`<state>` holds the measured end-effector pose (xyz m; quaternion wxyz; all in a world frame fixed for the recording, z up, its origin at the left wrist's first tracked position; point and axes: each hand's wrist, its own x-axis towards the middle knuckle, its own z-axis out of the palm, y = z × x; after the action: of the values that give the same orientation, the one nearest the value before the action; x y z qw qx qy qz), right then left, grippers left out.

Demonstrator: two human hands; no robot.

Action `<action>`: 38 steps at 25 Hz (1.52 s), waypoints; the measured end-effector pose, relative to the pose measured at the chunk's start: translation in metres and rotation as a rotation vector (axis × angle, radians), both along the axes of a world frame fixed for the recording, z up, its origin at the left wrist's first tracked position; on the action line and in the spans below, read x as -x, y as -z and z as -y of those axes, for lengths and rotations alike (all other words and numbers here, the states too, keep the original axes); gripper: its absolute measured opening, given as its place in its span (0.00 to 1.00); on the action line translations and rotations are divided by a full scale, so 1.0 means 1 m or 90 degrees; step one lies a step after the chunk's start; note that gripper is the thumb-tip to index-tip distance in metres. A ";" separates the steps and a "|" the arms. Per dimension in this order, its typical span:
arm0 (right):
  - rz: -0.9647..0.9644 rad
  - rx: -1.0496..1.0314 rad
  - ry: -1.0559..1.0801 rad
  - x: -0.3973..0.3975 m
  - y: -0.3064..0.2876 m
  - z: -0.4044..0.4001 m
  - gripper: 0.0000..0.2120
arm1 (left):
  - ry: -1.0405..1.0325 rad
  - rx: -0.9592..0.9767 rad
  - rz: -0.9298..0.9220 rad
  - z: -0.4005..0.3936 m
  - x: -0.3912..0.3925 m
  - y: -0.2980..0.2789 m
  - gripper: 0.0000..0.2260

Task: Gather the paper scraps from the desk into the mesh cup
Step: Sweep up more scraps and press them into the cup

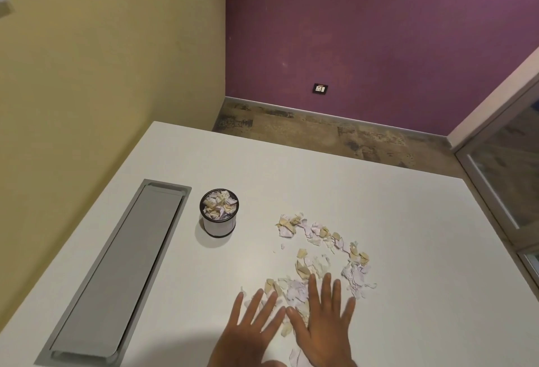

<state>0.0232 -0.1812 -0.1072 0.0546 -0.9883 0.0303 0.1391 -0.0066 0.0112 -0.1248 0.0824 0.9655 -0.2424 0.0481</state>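
Observation:
A small mesh cup (219, 223) stands on the white desk (379, 206), heaped with torn paper. Pale lilac and beige paper scraps (320, 238) lie scattered in a loose arc to the cup's right and toward the front. My left hand (251, 328) and my right hand (323, 323) lie flat side by side at the desk's front, fingers straight and spread, pressing on the nearest scraps. Some scraps are hidden under both palms.
A long grey cable-tray lid (116, 273) is set into the desk left of the cup. The desk's far edge drops to a patterned floor (335, 130). A yellow wall stands left, a purple wall behind, a glass partition (507, 168) right.

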 end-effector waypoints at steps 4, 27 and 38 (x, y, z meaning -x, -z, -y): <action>-0.018 -0.027 -0.096 -0.014 -0.003 -0.023 0.40 | -0.048 0.016 -0.088 -0.020 -0.003 -0.005 0.36; -0.017 -0.287 -0.052 -0.086 -0.054 -0.042 0.11 | -0.388 0.308 -0.323 -0.033 -0.066 -0.049 0.09; -0.050 -0.835 0.225 -0.145 -0.122 -0.083 0.07 | -0.537 0.833 -0.313 -0.055 -0.089 -0.088 0.11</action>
<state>0.1685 -0.0985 0.0145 0.6631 -0.7255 0.1025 0.1534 0.0820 0.0658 -0.0371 0.6553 0.7150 0.2436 -0.0065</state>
